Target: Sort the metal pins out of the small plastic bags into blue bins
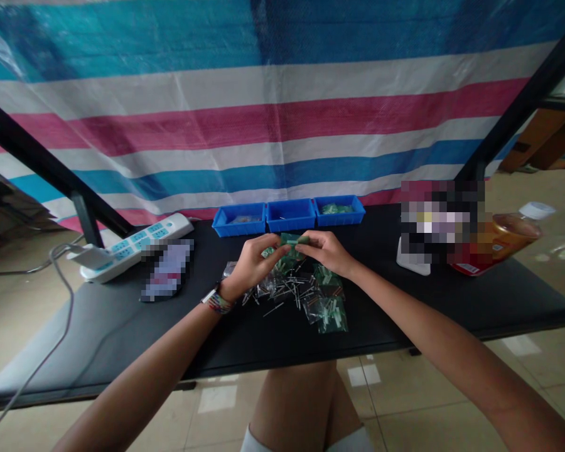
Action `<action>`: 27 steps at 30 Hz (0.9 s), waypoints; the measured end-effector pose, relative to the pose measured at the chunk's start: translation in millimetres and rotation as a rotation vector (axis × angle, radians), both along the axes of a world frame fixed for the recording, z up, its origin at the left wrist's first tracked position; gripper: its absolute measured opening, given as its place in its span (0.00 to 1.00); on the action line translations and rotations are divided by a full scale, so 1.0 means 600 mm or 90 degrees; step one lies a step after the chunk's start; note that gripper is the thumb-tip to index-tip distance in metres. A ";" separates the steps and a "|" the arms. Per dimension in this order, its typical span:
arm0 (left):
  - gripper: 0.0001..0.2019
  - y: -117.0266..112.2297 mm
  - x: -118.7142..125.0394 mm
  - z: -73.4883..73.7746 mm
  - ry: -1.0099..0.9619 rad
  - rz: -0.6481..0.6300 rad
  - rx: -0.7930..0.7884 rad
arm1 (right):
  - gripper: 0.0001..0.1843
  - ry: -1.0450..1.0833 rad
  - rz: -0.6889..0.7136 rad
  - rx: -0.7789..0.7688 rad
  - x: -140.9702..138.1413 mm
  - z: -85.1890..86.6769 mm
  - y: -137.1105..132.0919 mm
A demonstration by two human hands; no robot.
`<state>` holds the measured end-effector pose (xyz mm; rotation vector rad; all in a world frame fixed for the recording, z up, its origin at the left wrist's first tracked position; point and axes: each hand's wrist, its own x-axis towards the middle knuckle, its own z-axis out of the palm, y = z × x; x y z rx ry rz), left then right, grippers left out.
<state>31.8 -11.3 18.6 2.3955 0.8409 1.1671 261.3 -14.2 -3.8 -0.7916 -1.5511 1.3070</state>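
Note:
Between my two hands, above the middle of the black table, is a small green plastic bag point(292, 239). My left hand point(258, 257) pinches its left side, and my right hand point(327, 250) grips its right side. What the bag holds is too small to make out. Below my hands lies a loose pile of thin metal pins point(294, 290), rivet-like in shape. Several more small bags rest around the pile; one green bag point(333, 316) with pale pieces inside lies nearest the table's front edge.
Three blue bins point(289, 223) stand in a row at the back; the right one contains green bags. A white power strip point(139, 246) with a plugged-in adapter lies left, beside a blurred-out object point(168, 270). At right stands a bottle point(503, 242) by a white object point(413, 260). A striped sheet point(282, 119) hangs behind.

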 end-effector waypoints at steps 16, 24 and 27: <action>0.30 0.003 -0.015 0.010 0.204 -0.037 0.250 | 0.22 0.101 0.030 -0.123 0.003 -0.001 -0.001; 0.09 0.007 -0.015 0.006 0.055 0.023 0.119 | 0.25 0.144 0.015 -0.143 0.001 0.001 -0.003; 0.15 0.011 -0.010 -0.001 0.001 0.067 0.060 | 0.26 0.153 0.002 -0.103 -0.001 0.002 -0.004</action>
